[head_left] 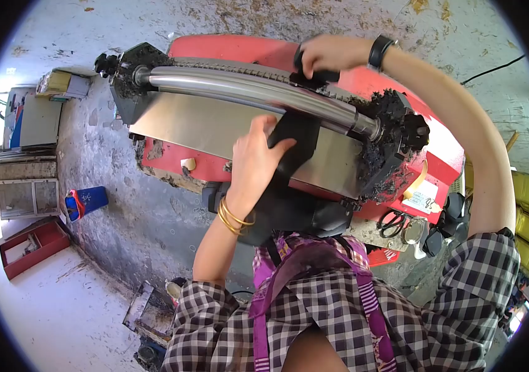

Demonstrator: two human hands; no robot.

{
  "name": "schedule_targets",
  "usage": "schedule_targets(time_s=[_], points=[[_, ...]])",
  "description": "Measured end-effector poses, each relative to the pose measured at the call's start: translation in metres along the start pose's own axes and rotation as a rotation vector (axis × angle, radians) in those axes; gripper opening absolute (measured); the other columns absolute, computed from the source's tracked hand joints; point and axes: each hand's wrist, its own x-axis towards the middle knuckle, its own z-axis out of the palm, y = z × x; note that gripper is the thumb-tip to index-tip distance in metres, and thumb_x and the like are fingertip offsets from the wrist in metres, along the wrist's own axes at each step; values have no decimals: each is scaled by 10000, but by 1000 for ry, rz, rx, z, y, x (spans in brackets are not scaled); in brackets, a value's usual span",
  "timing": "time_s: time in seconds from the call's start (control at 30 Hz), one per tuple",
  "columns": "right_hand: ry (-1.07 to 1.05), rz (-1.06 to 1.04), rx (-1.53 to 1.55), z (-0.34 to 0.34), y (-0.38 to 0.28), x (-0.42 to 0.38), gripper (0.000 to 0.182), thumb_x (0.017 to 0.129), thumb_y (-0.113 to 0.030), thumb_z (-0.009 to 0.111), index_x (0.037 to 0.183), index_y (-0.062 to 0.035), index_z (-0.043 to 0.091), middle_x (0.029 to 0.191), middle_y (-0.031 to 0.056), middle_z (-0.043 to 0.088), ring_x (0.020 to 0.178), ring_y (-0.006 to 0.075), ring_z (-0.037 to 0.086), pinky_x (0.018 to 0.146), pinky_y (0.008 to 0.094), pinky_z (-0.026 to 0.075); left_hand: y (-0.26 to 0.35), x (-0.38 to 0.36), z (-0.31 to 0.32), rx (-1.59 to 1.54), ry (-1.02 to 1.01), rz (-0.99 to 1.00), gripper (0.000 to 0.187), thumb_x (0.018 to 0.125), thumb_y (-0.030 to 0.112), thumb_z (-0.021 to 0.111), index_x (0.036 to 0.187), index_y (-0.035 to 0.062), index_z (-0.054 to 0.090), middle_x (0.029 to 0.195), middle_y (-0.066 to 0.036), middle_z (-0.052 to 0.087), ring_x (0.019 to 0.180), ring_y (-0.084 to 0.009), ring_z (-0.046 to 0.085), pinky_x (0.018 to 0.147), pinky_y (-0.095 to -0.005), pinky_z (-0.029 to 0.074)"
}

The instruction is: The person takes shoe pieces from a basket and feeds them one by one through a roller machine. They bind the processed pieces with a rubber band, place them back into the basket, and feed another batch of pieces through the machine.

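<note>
Left hand [255,158], loosely spread, is seemingly keeping the black sheet [302,133] beside its thumb straight, while right hand [336,54] is gripping a black piece [319,78] beneath its fingers, roller [233,92] lying between.

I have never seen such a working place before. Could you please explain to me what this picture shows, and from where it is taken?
There is no robot here: a person works with bare hands. The one picture comes from a camera worn on the head, looking forward and down.

In front is a red machine. A shiny roller runs across it, with a metal plate on the near side. Dark scraps are heaped around the roller's ends.

The left hand, with gold bangles, is at the edge of a black sheet on the near side. The right hand, with a black wristband, curls its fingers at a black piece beyond the roller. Blur hides how firm either grip is.
</note>
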Motion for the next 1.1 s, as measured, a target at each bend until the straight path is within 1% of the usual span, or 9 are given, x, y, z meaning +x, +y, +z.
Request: schedule_targets(time_s=[0.07, 0.17, 0.3, 0.37, 0.57, 0.7, 0.8, 0.97, 1.1], points=[[-104, 50, 63, 20, -12, 1, 184, 778, -179, 604, 829, -3, 629, 878, 116, 576, 857, 254, 566, 753, 355, 448, 0, 3, 0, 59, 73, -8, 347, 740, 188, 739, 996, 18, 579, 824, -163, 657, 716, -322, 610, 615, -369, 453], [-63, 258, 26, 28, -12, 2, 227, 757, -206, 637, 801, 14, 599, 854, 122, 572, 819, 255, 570, 711, 370, 456, -16, -19, -3, 141, 601, 552, 225, 765, 184, 697, 924, 50, 610, 740, -108, 625, 690, -307, 597, 610, -384, 465], [248, 314, -99, 4, -18, -10, 263, 721, -227, 671, 756, 9, 560, 823, 130, 577, 762, 274, 565, 655, 394, 458, -28, -85, 69, -43, -540, 517, 212, 793, 198, 666, 947, 54, 640, 888, -80, 647, 859, -271, 614, 740, -372, 483], [357, 313, -235, -4, -4, -11, 207, 742, -199, 652, 761, -4, 587, 814, 120, 575, 774, 275, 564, 679, 387, 458, -40, -87, 123, 281, -227, 695, 304, 767, 250, 673, 996, 57, 623, 977, -74, 628, 967, -253, 581, 816, -375, 455], [479, 508, -358, -46, 6, -17, 149, 720, -142, 587, 730, -9, 519, 767, 208, 562, 660, 342, 545, 572, 443, 413, -63, -79, 152, 161, -289, 757, 237, 776, 244, 622, 949, 81, 616, 968, -65, 599, 935, -236, 556, 779, -356, 444], [639, 438, -498, -71, 39, -18, 164, 738, -101, 558, 854, 10, 523, 721, 219, 563, 651, 391, 540, 582, 470, 431, -44, -83, 97, 71, -160, 1128, 217, 745, 172, 613, 952, 110, 639, 873, -65, 623, 820, -230, 607, 715, -323, 479], [568, 600, -491, -91, 27, -25, 270, 765, -7, 491, 1026, 29, 552, 797, 252, 597, 760, 398, 587, 656, 479, 462, -30, -85, 34, 26, -291, 598, 280, 762, 147, 648, 1033, 79, 625, 852, -127, 649, 746, -269, 643, 643, -335, 501], [325, 191, -236, -45, 61, -11, 148, 760, -60, 552, 859, 2, 644, 788, 180, 624, 705, 335, 588, 652, 436, 470, -23, -31, -21, -186, -207, -71, 392, 753, 172, 698, 1089, 5, 586, 934, -192, 649, 836, -333, 647, 726, -350, 498], [-176, -40, -2, 7, -17, 3, 199, 834, -198, 563, 855, -17, 643, 874, 118, 545, 857, 267, 548, 784, 356, 435, -12, -2, -4, -109, 132, 208, 315, 755, 126, 704, 1026, -4, 609, 885, -171, 645, 837, -323, 630, 718, -369, 483]])
